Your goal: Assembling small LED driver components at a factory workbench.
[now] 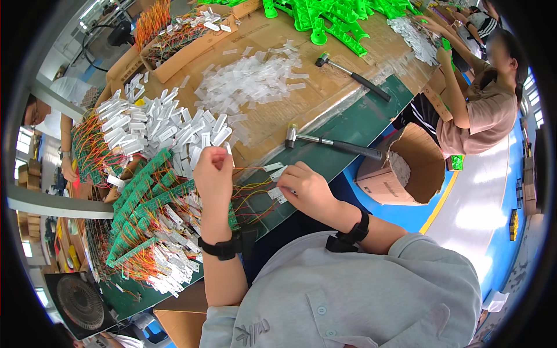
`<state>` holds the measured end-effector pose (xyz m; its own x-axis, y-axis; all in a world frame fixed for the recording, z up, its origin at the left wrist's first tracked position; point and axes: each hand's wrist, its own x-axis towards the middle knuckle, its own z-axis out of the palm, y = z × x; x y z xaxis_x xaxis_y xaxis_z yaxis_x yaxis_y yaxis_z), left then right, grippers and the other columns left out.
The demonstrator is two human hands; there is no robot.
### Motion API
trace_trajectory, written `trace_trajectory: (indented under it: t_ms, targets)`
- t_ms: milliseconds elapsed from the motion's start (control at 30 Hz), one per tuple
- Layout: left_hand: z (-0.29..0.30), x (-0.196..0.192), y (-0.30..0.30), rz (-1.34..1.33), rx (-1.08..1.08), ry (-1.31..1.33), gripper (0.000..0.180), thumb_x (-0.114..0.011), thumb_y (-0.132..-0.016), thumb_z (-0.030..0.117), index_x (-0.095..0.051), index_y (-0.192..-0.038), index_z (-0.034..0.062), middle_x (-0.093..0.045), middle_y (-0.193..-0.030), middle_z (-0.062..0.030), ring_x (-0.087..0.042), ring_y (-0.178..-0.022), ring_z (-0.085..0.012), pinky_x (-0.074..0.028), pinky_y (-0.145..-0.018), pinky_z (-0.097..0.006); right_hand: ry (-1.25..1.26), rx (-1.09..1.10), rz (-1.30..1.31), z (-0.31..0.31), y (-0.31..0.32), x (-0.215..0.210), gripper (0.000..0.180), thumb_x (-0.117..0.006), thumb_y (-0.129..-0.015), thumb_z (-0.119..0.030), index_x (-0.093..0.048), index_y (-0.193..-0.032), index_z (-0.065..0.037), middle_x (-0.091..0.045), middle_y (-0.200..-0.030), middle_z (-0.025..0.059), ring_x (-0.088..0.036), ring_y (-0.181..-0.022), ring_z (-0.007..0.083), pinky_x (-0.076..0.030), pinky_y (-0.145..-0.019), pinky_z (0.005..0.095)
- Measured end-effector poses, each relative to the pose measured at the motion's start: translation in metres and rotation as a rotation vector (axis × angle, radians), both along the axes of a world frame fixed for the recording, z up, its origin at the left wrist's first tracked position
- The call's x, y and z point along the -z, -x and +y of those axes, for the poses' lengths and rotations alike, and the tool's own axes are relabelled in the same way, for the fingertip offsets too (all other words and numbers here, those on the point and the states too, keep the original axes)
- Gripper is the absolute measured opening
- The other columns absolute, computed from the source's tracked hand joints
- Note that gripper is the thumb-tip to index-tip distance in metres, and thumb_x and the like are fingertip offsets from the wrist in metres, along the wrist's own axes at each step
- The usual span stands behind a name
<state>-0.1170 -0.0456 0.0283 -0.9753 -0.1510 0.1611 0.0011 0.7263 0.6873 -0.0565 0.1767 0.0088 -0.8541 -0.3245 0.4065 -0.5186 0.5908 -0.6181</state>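
Observation:
My left hand (212, 174) is raised over the near edge of a heap of white plastic cases (168, 124). Its fingers are curled closed; a white edge shows at the fingertips, but what they grip is hidden. Just to the right, my right hand (306, 188) has thumb and fingers pinched on a small white wired strip (279, 173). More wired strips (276, 193) lie beside it, with thin red and yellow wires (249, 188) running left. Below my left hand are green circuit boards (142, 203) with orange wires and a bundle of white strips (171, 269).
Two hammers (331, 142) (354, 76) lie to the right of a pile of clear plastic pieces (249, 81). Bright green plastic parts (325, 20) cover the far side. A cardboard box (380, 188) stands right of the table (342, 130). Co-workers (481, 110) are at the right and left.

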Motion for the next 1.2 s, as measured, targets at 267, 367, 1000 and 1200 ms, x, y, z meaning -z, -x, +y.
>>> trace_trajectory:
  t_ms: [267, 367, 1000, 1200]
  targets:
    - [-0.001, -0.008, -0.017, 0.1, 0.089, -0.94, 0.014, -0.066, -0.097, 0.004, -0.06, -0.109, 0.0018, -0.062, -0.097, -0.0015, -0.058, -0.09, -0.0084, -0.048, -0.078, -0.024, 0.128, 0.014, 0.084, -0.006, 0.013, -0.016, 0.011, -0.072, -0.078, -0.004, -0.066, -0.088, -0.006, -0.061, -0.086, 0.0071, -0.06, -0.083, 0.0269, -0.052, -0.07, 0.0392]
    - [0.006, 0.003, -0.017, 0.134, 0.151, -0.841, 0.012, -0.067, -0.097, 0.004, -0.061, -0.108, 0.0021, -0.062, -0.096, -0.0015, -0.058, -0.09, -0.008, -0.047, -0.077, -0.023, 0.368, -0.02, -0.059, -0.017, 0.03, -0.029, 0.015, -0.072, -0.084, -0.008, -0.066, -0.097, -0.004, -0.063, -0.09, 0.0099, -0.063, -0.079, 0.0242, -0.052, -0.066, 0.0366]
    - [0.015, -0.001, -0.011, 0.069, 0.262, -0.172, 0.02, -0.068, -0.094, 0.006, -0.064, -0.113, 0.0, -0.072, -0.093, -0.0111, -0.069, -0.085, -0.0202, -0.053, -0.077, -0.031, 0.537, -0.014, -0.499, -0.024, 0.084, -0.032, 0.022, -0.071, -0.095, -0.008, -0.066, -0.114, 0.001, -0.073, -0.102, 0.0062, -0.067, -0.085, 0.0081, -0.054, -0.071, 0.0228]
    - [0.002, 0.012, -0.006, 0.166, 0.262, -0.226, 0.016, -0.067, -0.093, 0.007, -0.064, -0.107, 0.0006, -0.071, -0.089, -0.0116, -0.069, -0.08, -0.0213, -0.053, -0.074, -0.034, 0.867, 0.146, -0.228, -0.028, 0.093, -0.001, 0.022, -0.073, -0.093, -0.013, -0.066, -0.111, -0.001, -0.072, -0.088, 0.0046, -0.065, -0.077, 0.0076, -0.052, -0.068, 0.0251]
